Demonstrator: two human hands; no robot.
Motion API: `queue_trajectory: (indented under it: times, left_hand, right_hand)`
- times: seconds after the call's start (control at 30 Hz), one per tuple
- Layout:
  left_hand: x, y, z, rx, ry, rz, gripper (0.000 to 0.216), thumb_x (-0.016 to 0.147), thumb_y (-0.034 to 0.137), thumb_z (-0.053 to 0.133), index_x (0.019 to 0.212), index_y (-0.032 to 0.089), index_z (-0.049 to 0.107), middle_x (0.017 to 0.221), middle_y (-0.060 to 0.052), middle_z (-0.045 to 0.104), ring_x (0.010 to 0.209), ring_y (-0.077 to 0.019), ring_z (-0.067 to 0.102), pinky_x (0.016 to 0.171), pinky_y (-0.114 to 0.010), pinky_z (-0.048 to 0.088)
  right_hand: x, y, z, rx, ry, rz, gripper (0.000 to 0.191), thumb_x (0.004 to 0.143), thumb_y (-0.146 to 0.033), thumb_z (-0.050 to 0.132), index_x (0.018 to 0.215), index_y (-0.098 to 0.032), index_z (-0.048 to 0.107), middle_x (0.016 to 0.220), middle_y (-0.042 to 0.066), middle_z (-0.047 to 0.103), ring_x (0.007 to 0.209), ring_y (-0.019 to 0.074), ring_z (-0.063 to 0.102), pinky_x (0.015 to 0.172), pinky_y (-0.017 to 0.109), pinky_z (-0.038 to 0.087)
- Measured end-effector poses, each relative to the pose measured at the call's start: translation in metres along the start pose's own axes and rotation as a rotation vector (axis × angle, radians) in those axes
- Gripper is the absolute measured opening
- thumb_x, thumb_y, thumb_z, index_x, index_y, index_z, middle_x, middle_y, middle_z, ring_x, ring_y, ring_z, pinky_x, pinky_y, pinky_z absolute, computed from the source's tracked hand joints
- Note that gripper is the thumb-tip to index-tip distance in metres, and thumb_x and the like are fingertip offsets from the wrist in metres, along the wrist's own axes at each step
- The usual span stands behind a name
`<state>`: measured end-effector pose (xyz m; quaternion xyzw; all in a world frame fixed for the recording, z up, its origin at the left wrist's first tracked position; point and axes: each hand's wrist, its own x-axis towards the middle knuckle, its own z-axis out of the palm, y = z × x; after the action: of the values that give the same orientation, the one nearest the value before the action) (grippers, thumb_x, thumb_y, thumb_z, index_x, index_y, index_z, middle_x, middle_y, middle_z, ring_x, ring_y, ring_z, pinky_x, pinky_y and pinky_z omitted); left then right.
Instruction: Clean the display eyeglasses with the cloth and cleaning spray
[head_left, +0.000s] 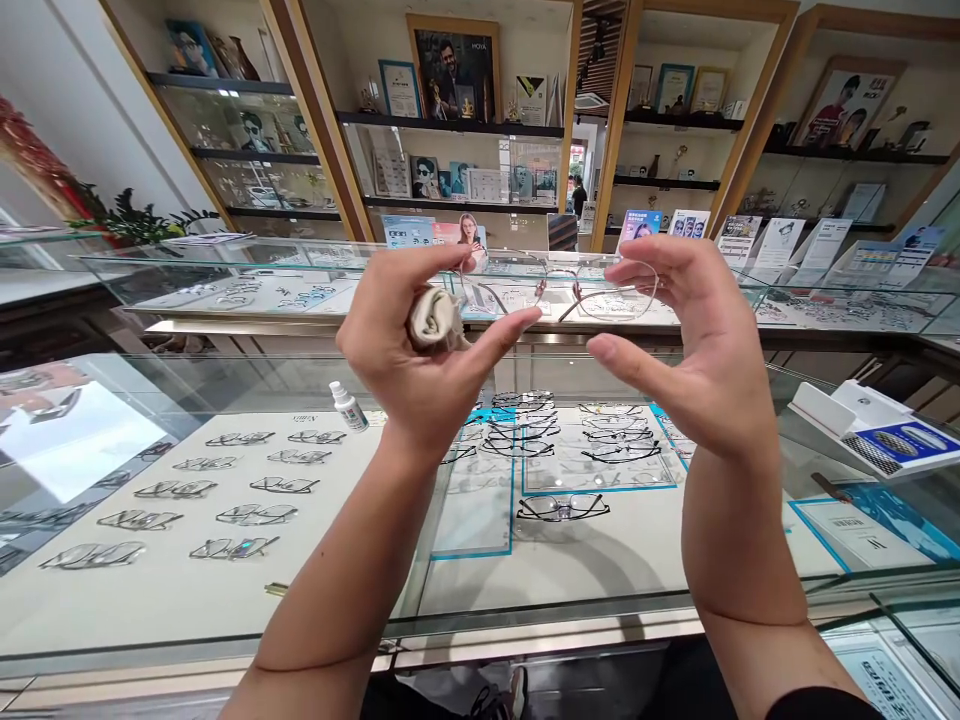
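Thin wire-rimmed eyeglasses (559, 273) are held up in front of me, above the glass counter. My left hand (420, 345) has its fingers curled round a rolled beige cloth (435, 318). The thumb and forefinger of that hand are at the rim of the left lens. My right hand (701, 345) is raised at the right lens, thumb and fingers apart. Its fingertips overlap that lens, and I cannot tell whether they touch it. A white spray bottle (349, 407) stands on the counter beyond my left forearm.
Below is a glass display counter (300, 610) with rows of eyeglasses (256, 513) at left. More frames (562, 508) lie in the middle, between my forearms. A white and blue box (885, 430) is at right. A second glass case (277, 295) and shelves stand behind.
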<state>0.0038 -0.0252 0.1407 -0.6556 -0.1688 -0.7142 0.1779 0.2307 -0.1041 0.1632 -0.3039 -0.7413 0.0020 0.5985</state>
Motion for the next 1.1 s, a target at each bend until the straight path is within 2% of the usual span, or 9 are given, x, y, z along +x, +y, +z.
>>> queue_trajectory:
  times: [0.17,0.4,0.63,0.83,1.1]
  left_hand:
    - [0.002,-0.001,-0.001,0.061,0.005,-0.013,0.049,0.095,0.064,0.078,0.131,0.032,0.066,0.119,-0.006,0.074,0.119,-0.0298,0.071,0.100,-0.049,0.061]
    - [0.004,-0.001,0.005,0.144,0.076,-0.003,0.049,0.094,0.068,0.075,0.123,0.030,0.068,0.109,-0.006,0.074,0.104,-0.0268,0.075,0.092,-0.046,0.065]
    - [0.003,-0.001,0.007,0.183,0.071,-0.008,0.049,0.096,0.067,0.074,0.127,0.030,0.066,0.107,-0.005,0.071,0.101,-0.0255,0.075,0.087,-0.045,0.066]
    - [0.003,-0.006,0.010,0.143,0.064,-0.001,0.049,0.095,0.067,0.073,0.128,0.032,0.065,0.109,-0.006,0.071,0.100,-0.0250,0.074,0.085,-0.044,0.066]
    - [0.000,-0.009,0.010,0.068,0.051,-0.066,0.051,0.090,0.065,0.080,0.125,0.030,0.068,0.113,-0.006,0.071,0.106,-0.0265,0.071,0.094,-0.047,0.064]
  right_hand:
    - [0.001,0.007,0.012,-0.033,0.085,-0.010,0.034,0.096,-0.038,0.081,0.128,-0.041,0.069,0.128,0.006,0.071,0.124,0.0327,0.069,0.113,0.055,0.058]
    - [0.004,0.010,0.018,0.016,0.147,0.008,0.028,0.098,-0.049,0.079,0.122,-0.038,0.069,0.116,0.003,0.071,0.114,0.0269,0.073,0.110,0.050,0.061]
    - [0.004,0.017,0.019,0.072,0.127,0.051,0.032,0.095,-0.044,0.083,0.121,-0.032,0.069,0.115,0.003,0.070,0.111,0.0250,0.072,0.105,0.048,0.061]
    - [0.007,0.029,0.018,0.111,0.060,0.044,0.035,0.096,-0.052,0.081,0.124,-0.034,0.068,0.115,0.002,0.064,0.106,0.0217,0.070,0.103,0.043,0.062]
    - [0.008,0.031,0.016,0.113,0.050,0.047,0.035,0.096,-0.048,0.082,0.124,-0.033,0.067,0.115,0.001,0.066,0.105,0.0192,0.069,0.109,0.043,0.059]
